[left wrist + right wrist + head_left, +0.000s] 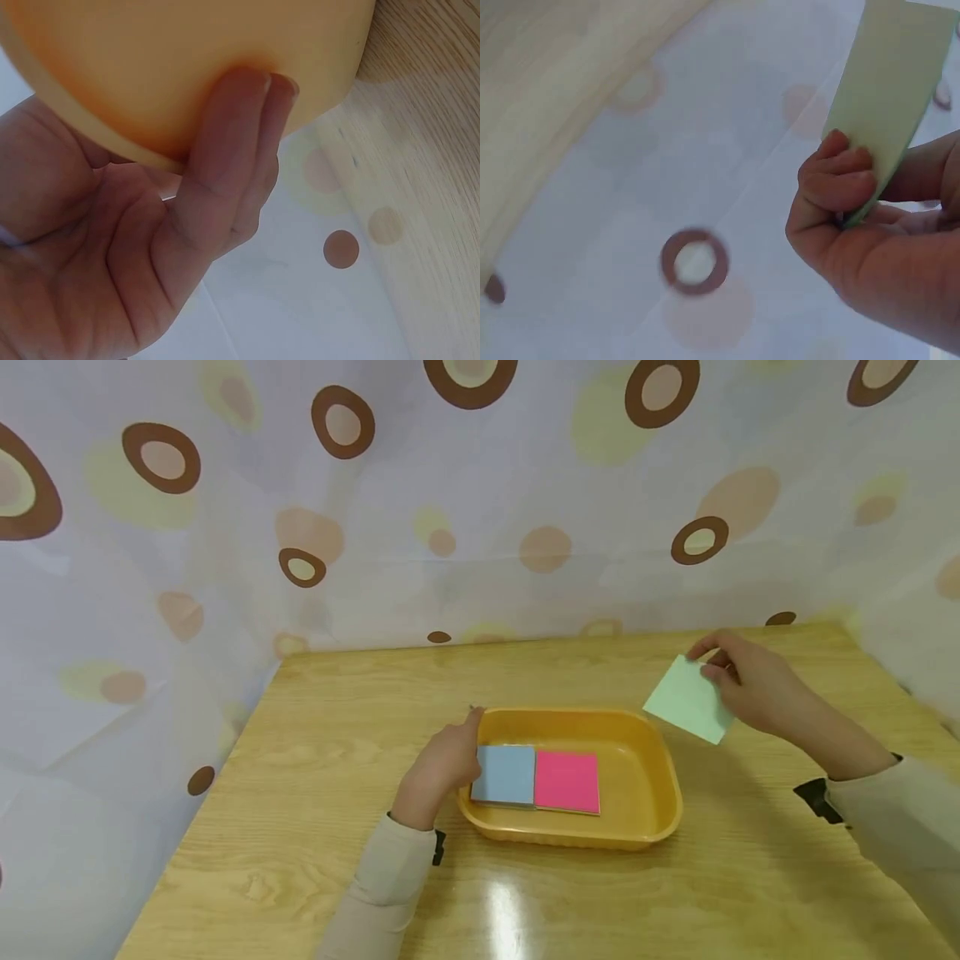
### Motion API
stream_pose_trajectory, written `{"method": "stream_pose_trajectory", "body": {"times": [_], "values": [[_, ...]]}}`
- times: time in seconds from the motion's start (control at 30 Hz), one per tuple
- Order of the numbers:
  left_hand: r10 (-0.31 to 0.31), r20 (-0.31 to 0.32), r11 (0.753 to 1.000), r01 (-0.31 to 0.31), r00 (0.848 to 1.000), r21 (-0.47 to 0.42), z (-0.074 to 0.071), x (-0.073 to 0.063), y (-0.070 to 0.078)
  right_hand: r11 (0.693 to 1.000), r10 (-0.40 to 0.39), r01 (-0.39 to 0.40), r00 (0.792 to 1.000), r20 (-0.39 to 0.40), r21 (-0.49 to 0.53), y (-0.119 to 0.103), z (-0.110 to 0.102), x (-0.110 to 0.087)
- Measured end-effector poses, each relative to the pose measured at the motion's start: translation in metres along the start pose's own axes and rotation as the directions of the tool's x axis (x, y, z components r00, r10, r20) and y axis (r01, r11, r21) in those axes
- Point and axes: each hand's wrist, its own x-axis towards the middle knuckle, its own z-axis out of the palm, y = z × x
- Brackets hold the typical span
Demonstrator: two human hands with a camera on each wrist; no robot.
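A yellow-orange plastic tray (633,793) stands on the wooden table. Side by side in its left part lie a blue sticky note pad (504,774) and a pink sticky note pad (567,781). My left hand (442,764) grips the tray's left wall; the left wrist view shows fingers (225,142) pressed against the tray's outer side. Above the table, beyond the tray's back right corner, my right hand (757,689) pinches a pale green sticky note pad (690,700) by one corner. The right wrist view shows the green pad (892,75) tilted, between thumb and fingers.
A pale cloth or sheet (480,510) with brown rings and pastel spots hangs behind and beside the table (322,735). Dark straps (819,800) sit at both wrists, by the light sleeves.
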Motion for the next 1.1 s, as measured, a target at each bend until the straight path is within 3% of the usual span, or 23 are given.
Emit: {"method": "stream_pose_trajectory", "body": {"times": [0.13,0.3,0.43,0.53,0.77,0.97,1.1], "values": [[0.001,0.006,1.000,-0.001,1.000,-0.004,0.002,-0.001,-0.001,0.988,-0.134,0.123,0.983,0.125,0.090,-0.030,0.018,0.005],[0.008,-0.014,1.000,-0.008,1.000,-0.004,0.001,0.000,-0.002,0.970,-0.231,0.188,0.911,0.342,0.155,-0.060,0.041,0.019],[0.008,-0.007,1.000,-0.008,1.000,-0.011,0.001,0.000,-0.002,0.986,-0.168,0.157,0.857,0.488,0.064,-0.079,0.058,0.035],[0.010,-0.008,1.000,-0.011,1.000,-0.012,0.002,-0.001,-0.001,0.993,-0.096,0.120,0.826,0.555,-0.008,-0.087,0.072,0.046],[0.014,-0.008,1.000,-0.014,1.000,-0.006,0.003,-0.002,0.000,1.000,0.016,-0.027,0.745,0.667,0.006,-0.083,0.100,0.060],[0.006,-0.010,1.000,-0.006,1.000,0.004,0.000,-0.001,0.002,0.996,0.094,-0.072,0.726,0.682,-0.060,-0.081,0.111,0.069],[0.006,-0.005,1.000,-0.006,1.000,0.013,0.000,-0.001,0.002,0.992,0.081,0.005,0.739,0.668,-0.126,-0.082,0.119,0.069]]}}
